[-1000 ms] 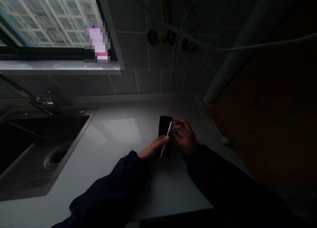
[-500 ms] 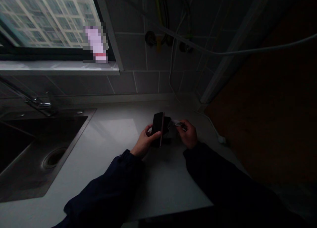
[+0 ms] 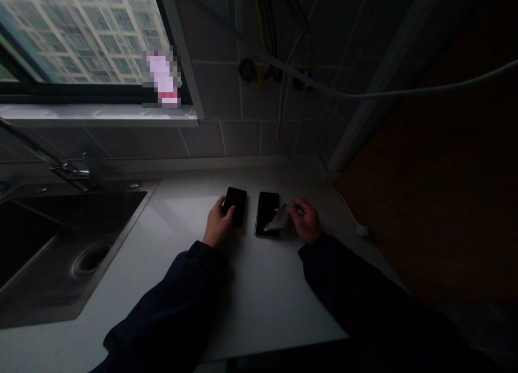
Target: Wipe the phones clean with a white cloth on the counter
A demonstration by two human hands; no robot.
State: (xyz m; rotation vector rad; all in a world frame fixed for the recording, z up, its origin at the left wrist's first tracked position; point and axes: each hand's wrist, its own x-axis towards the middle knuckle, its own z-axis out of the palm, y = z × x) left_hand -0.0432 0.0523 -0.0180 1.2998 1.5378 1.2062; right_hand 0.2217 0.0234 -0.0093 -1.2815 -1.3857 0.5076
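Observation:
Two dark phones lie side by side on the white countertop (image 3: 259,303). My left hand (image 3: 217,226) rests on the left phone (image 3: 235,205), fingers curled round its near end and side. The right phone (image 3: 267,213) lies flat with its dark screen up. My right hand (image 3: 305,219) pinches a small pale wipe or film (image 3: 278,219) whose free end lies across the right phone's near corner. The room is dim and fine detail is hard to see.
A steel sink (image 3: 60,254) with a drain and a tap (image 3: 67,168) fills the left. A window sill (image 3: 97,114) holds a blurred pink item. A white cable (image 3: 348,205) runs along the counter's right edge, with a plug by the dark wooden panel.
My left hand has carried one phone from above the other and set it flat on the counter to the left. The right hand still holds the pale piece over the right phone.

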